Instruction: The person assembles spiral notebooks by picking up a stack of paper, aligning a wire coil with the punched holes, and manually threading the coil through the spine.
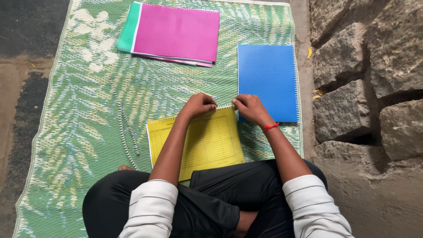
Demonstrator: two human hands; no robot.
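Lying on the mat (88, 110), right before the crossed legs: yellow pad (207, 143). Pinching its top spiral edge, fingers pressed together: left hand (199, 105) and right hand (249, 108), nearly touching. Resting just beyond the pad's right corner: blue notebook (268, 81). Lying beyond the pad, further off: pink folder (176, 33). Lying left of the pad: loose spiral wires (128, 134).

Single head-worn view, looking steeply down from above a seated person's lap. Facing forward over a green mat (88, 132) on the floor, stone wall (365, 66) along the right edge. Close: forearms, both hands and a yellow pad (207, 141) near centre frame.
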